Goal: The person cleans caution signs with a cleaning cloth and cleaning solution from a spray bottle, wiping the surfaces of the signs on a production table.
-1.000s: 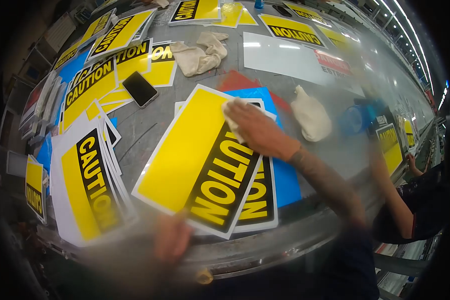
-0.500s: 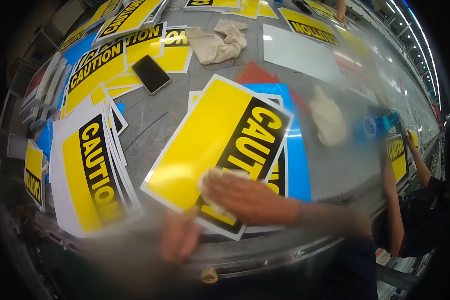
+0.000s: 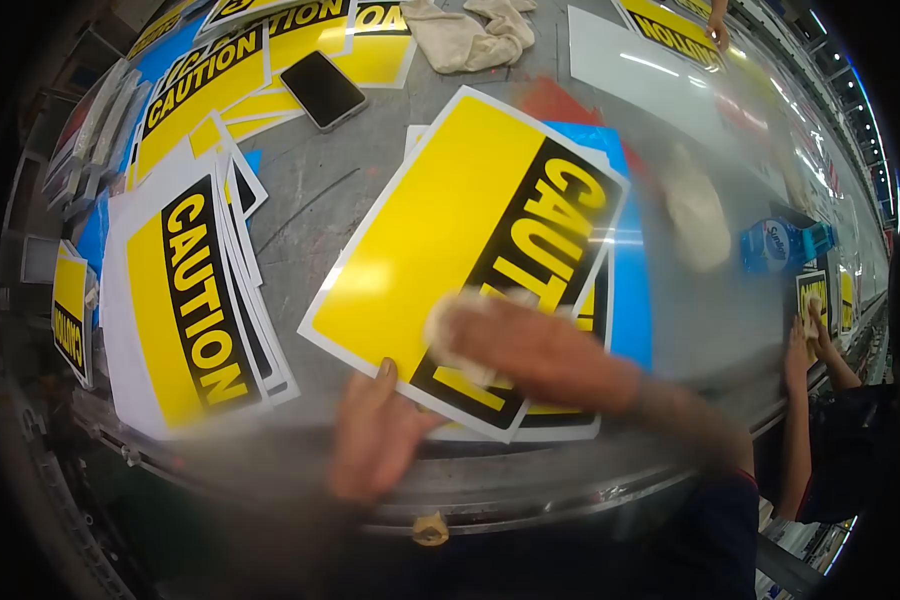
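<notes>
A yellow, black and white CAUTION sign (image 3: 420, 230) lies tilted on top of other signs and a blue sheet (image 3: 630, 290). My right hand (image 3: 530, 350), smeared by motion, presses a pale cloth (image 3: 450, 335) onto its lower part, over the black band. At the sign's lower left corner is my left hand (image 3: 375, 430), its thumb on the edge and the other fingers at or under the border. Left of them lies a stack of CAUTION signs (image 3: 150, 310).
A phone (image 3: 323, 90) lies beside more signs (image 3: 205, 85) at the back left. Crumpled cloths (image 3: 470, 35) are behind, a pale cloth (image 3: 697, 210) and a blue bottle (image 3: 782, 245) to the right. At far right, a co-worker's hands (image 3: 808, 335) touch another sign.
The view has shifted, so the table appears higher. My right hand with the cloth stays over the sign's lower part. My left thumb now shows on the sign's corner.
</notes>
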Motion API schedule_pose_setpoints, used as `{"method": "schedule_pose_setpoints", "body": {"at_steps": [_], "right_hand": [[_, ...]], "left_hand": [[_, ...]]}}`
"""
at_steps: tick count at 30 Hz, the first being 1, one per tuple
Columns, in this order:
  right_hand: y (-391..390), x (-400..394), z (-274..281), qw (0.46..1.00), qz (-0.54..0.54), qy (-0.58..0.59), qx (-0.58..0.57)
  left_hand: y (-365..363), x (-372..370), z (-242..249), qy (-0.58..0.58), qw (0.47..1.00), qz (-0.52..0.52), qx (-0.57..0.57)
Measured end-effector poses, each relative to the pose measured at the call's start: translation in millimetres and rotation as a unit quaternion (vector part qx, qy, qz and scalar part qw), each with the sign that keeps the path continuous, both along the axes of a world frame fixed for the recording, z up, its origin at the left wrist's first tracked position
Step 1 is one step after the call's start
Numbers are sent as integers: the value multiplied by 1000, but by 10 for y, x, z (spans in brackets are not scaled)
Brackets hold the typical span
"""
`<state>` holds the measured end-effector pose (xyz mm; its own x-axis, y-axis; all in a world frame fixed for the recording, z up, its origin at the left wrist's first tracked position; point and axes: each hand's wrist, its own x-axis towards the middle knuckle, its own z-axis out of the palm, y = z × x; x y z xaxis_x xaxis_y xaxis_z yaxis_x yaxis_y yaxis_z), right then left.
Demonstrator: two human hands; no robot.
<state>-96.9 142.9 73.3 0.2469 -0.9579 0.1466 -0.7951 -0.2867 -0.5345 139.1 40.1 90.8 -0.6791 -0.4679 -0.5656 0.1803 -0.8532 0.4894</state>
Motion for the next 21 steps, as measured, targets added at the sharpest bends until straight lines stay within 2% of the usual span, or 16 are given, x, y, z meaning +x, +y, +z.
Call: {"method": "schedule_pose_setpoints", "body": {"at_steps": [2,5,8,10,11,12,14,17,18,21], "right_hand": [[-119,-422,-14,991,-107,75,-33],[-111,-62,41,998,-64,30,3],[47,460,57,993,94,-63,-36],[10,326,49,989,129,-70,-14],[-31,246,41,996,67,-53,25],[-62,46,103,998,56,-3,27],[-110,-279,49,998,-45,44,-20],[-7,15,7,997,-48,58,-8],[18,194,8,1000,-17,-4,-23],[52,107,34,996,78,-5,-42]], "left_hand": [[-3,-1,13,5,1000,-2,11],[7,-14,4,-5,1000,1,11],[-4,79,-154,-31,999,-1,-14],[11,95,-149,-18,1000,0,-3],[2,59,-84,-7,1000,1,8],[-4,29,-29,4,1000,3,18],[0,31,4,2,1000,-7,16],[11,17,-24,7,1000,-3,8],[22,31,-10,-6,1000,-5,-5],[41,22,-21,-26,999,-10,-32]]}}
